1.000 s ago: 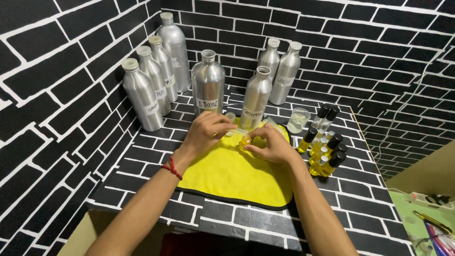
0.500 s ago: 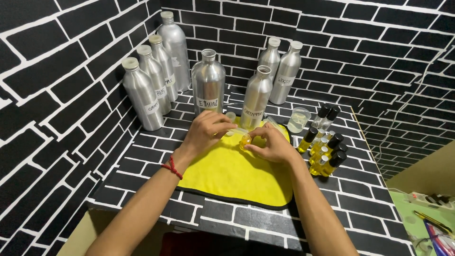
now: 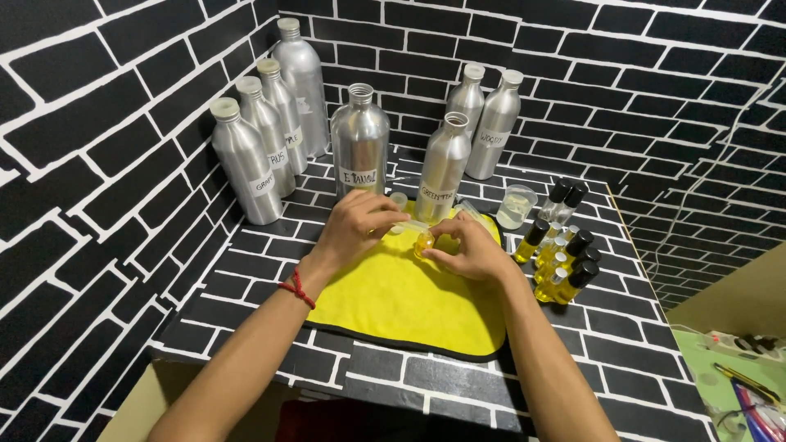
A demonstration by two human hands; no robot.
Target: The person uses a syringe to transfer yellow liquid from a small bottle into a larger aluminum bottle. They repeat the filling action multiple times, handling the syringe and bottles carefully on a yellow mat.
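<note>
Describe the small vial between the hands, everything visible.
The vial is small, clear, glass-like and filled with yellow liquid. It stands about upright on the yellow cloth, near its far edge. The right hand pinches it from the right; the left hand holds a pale thin tool over its top. Fingers hide its neck.

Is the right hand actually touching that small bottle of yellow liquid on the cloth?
Touching. The head view shows the right hand with fingertips wrapped against the small bottle, no gap visible, above the yellow cloth.

Black brick-pattern walls (image 3: 622, 74), matching table (image 3: 246, 270).
</note>
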